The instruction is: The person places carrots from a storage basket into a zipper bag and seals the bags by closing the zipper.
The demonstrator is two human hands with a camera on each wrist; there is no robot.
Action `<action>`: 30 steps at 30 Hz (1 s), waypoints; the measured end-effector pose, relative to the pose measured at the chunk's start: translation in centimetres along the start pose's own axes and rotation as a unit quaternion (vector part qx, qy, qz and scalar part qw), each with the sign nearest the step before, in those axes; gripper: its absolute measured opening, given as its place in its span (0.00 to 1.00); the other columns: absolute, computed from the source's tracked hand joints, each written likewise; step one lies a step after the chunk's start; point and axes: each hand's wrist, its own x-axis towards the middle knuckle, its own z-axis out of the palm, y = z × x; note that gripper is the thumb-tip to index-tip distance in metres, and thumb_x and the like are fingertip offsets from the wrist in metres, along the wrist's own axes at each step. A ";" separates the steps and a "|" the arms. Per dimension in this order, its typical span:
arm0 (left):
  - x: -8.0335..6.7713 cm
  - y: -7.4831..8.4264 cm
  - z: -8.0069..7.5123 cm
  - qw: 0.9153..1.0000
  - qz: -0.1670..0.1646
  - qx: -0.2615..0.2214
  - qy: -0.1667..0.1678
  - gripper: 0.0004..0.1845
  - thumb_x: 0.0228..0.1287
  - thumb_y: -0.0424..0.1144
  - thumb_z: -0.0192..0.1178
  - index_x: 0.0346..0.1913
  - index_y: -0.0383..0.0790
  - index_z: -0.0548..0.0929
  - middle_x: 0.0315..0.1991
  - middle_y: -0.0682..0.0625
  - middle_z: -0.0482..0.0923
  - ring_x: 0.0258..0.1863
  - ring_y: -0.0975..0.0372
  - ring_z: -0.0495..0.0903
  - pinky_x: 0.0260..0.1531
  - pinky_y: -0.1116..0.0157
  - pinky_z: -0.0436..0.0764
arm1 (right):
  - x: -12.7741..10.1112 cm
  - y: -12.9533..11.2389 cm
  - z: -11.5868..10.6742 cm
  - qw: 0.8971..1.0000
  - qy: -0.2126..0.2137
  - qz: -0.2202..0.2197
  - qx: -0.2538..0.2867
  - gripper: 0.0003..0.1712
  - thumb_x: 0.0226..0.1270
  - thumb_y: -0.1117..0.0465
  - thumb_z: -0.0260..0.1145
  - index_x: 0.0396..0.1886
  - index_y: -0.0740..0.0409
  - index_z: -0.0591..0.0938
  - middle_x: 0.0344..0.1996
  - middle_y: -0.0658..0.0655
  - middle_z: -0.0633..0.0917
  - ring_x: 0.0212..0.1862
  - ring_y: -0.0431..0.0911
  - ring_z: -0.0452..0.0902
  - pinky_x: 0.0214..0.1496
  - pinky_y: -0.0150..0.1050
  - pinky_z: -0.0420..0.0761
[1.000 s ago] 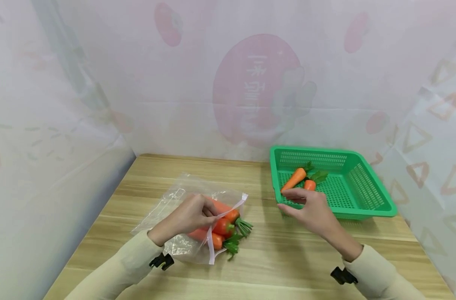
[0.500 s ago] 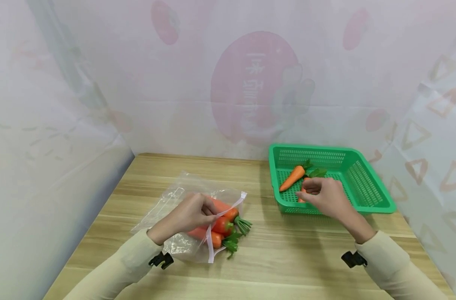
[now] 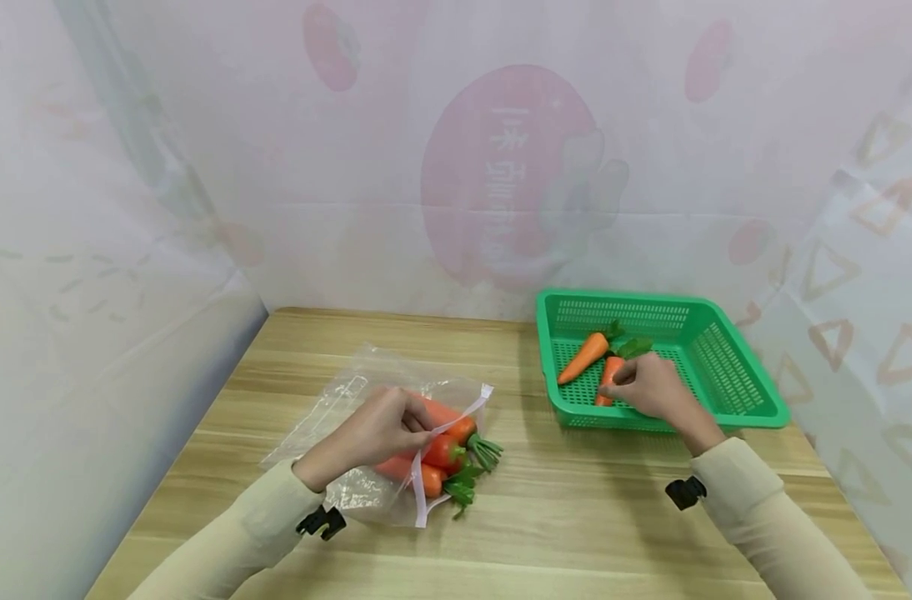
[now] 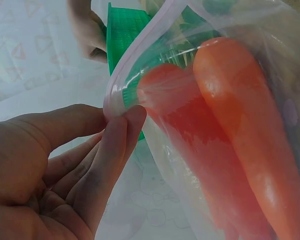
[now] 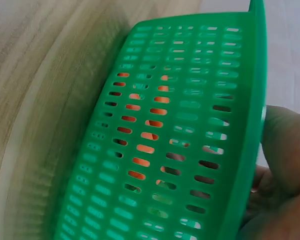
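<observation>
Left hand (image 3: 377, 433) pinches the white zip rim of the clear plastic bag (image 3: 366, 400) on the bench (image 3: 576, 517), holding its mouth open; several carrots (image 3: 444, 454) lie inside, tops poking out just right of the fingers. Over the last second the right hand (image 3: 651, 387) has travelled from the green basket's (image 3: 749, 408) near rim into it, and now closes on the nearer carrot (image 3: 608, 379). A second carrot (image 3: 585, 357) lies just beyond. Judged: a pick-up is beginning.
</observation>
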 end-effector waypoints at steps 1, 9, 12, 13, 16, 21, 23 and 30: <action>0.0 0.0 0.0 1.000 -0.001 0.003 0.001 0.02 0.62 0.30 0.73 0.36 0.34 0.93 0.32 0.53 0.91 0.30 0.72 0.86 0.34 0.73 0.85 | 0.2 0.2 0.1 1.000 -0.009 0.007 -0.001 0.15 0.70 0.54 0.75 0.26 0.59 0.89 0.19 0.51 0.82 0.22 0.40 0.70 0.26 0.37 0.72; -0.1 -0.2 0.1 1.000 -0.016 -0.006 0.004 0.02 0.61 0.29 0.72 0.36 0.36 0.93 0.30 0.54 0.91 0.29 0.71 0.86 0.32 0.72 0.86 | 1.7 0.9 0.9 0.997 -0.060 0.047 -0.004 0.29 0.66 0.52 0.76 0.08 0.45 0.73 0.09 0.42 0.59 0.16 0.38 0.50 0.23 0.34 0.56; -0.1 -0.2 0.2 1.000 -0.018 -0.011 0.005 0.02 0.62 0.30 0.72 0.36 0.36 0.93 0.29 0.53 0.91 0.28 0.71 0.87 0.31 0.72 0.86 | 2.3 0.9 1.1 0.995 -0.079 0.068 -0.008 0.30 0.64 0.50 0.78 0.10 0.45 0.70 0.10 0.43 0.59 0.16 0.38 0.50 0.22 0.34 0.58; -0.1 -0.2 0.2 1.000 -0.017 -0.011 0.005 0.02 0.61 0.30 0.72 0.36 0.36 0.93 0.29 0.53 0.91 0.28 0.71 0.87 0.31 0.72 0.86 | 2.5 0.8 1.2 0.993 -0.084 0.078 -0.012 0.29 0.63 0.49 0.78 0.11 0.46 0.69 0.11 0.44 0.59 0.16 0.39 0.51 0.23 0.35 0.59; -0.1 -0.3 0.3 1.000 -0.015 -0.013 0.006 0.02 0.61 0.29 0.73 0.36 0.35 0.93 0.29 0.53 0.91 0.28 0.71 0.87 0.31 0.73 0.86 | 3.1 0.8 1.5 0.990 -0.097 0.097 -0.041 0.27 0.62 0.47 0.77 0.16 0.47 0.69 0.15 0.46 0.63 0.19 0.41 0.57 0.25 0.36 0.63; -0.1 -0.3 0.4 1.000 -0.012 -0.020 0.006 0.01 0.62 0.30 0.73 0.34 0.34 0.92 0.29 0.52 0.91 0.27 0.71 0.87 0.30 0.73 0.86 | 3.8 0.6 2.0 0.984 -0.112 0.113 -0.085 0.19 0.62 0.47 0.76 0.25 0.52 0.78 0.24 0.52 0.74 0.29 0.47 0.69 0.33 0.40 0.70; 0.0 -0.3 0.4 1.000 -0.011 -0.020 0.006 0.02 0.63 0.30 0.73 0.34 0.34 0.92 0.28 0.52 0.91 0.27 0.71 0.87 0.30 0.73 0.86 | 3.9 0.5 2.0 0.982 -0.114 0.122 -0.086 0.17 0.63 0.47 0.76 0.28 0.52 0.80 0.27 0.54 0.76 0.31 0.48 0.71 0.35 0.41 0.71; 0.2 -0.3 0.2 1.000 0.002 0.000 0.005 0.02 0.62 0.30 0.72 0.35 0.35 0.93 0.31 0.53 0.91 0.29 0.72 0.86 0.32 0.73 0.85 | 4.5 0.5 2.1 0.982 -0.108 0.121 -0.092 0.17 0.62 0.50 0.76 0.30 0.55 0.78 0.26 0.53 0.74 0.30 0.48 0.69 0.32 0.40 0.71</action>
